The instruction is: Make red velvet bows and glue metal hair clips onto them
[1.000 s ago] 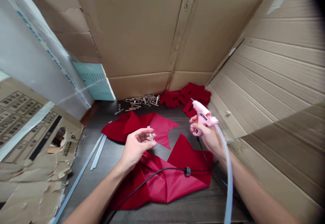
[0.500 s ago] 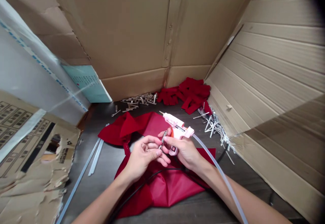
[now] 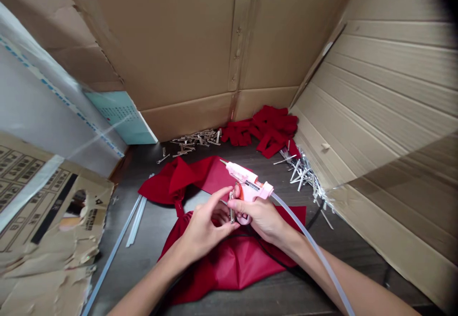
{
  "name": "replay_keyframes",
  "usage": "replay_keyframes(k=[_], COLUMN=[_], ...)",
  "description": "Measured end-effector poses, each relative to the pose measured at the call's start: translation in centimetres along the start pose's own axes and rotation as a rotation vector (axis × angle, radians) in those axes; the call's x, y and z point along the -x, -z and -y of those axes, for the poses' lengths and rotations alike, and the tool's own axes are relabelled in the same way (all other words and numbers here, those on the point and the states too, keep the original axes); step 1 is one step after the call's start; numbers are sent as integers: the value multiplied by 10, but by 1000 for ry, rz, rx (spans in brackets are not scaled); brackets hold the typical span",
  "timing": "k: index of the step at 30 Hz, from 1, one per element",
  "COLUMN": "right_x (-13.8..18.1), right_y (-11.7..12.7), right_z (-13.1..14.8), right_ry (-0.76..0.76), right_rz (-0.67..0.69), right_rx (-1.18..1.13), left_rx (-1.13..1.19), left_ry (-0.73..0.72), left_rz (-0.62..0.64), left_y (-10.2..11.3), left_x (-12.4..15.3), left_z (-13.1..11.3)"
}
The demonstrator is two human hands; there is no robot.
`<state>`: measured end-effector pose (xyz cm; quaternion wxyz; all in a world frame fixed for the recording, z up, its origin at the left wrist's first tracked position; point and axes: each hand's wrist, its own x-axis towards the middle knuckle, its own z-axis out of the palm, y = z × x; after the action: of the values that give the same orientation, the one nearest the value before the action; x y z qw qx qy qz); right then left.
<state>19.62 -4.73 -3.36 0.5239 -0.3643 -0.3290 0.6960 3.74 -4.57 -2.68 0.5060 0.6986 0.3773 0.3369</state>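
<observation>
My right hand [image 3: 265, 218] is wrapped round the handle of a pink hot glue gun [image 3: 246, 177], its nozzle aimed up and to the left. A long clear glue stick [image 3: 315, 247] runs out of the gun's back. Between my hands stands a small metal hair clip [image 3: 232, 208], nearly upright. My left hand [image 3: 207, 220] has its thumb and forefinger at the clip's two ends, while my right thumb presses on its side. Below both hands lies dark red cloth [image 3: 236, 263], with a shiny side and a velvety side, partly hidden by my arms.
Metal clips [image 3: 200, 138] lie heaped at the back, beside cut red velvet pieces [image 3: 275, 125]. Silvery strips [image 3: 304, 175] line the right cardboard wall [image 3: 386, 106]. Clear glue sticks [image 3: 136, 220] rest at left near torn cardboard [image 3: 53, 220]. A black cord [image 3: 265, 249] crosses the cloth.
The clip has turned from slanted to nearly upright. My left fingers have shifted to its ends, the forefinger rising to the top. The glue gun has moved slightly left.
</observation>
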Motion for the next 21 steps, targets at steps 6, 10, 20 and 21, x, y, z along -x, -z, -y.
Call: replay_keyframes(k=[6,10,20,21], right_x=[2,8,28,29], right_y=[-1,1,6,5], right_z=[-4,5,4,4], right_ry=[38,147,280,257], right_rz=[-35,-68,112,127], right_rx=[134,323,541,531], left_rx=[-125,-56,116,113], left_ry=[-74,14,59,54], left_rz=[-21,-140,-327,-326], left_y=[3,6,17,18], left_x=[2,-1,-5,-5], left_z=[0,-4,-2,-2])
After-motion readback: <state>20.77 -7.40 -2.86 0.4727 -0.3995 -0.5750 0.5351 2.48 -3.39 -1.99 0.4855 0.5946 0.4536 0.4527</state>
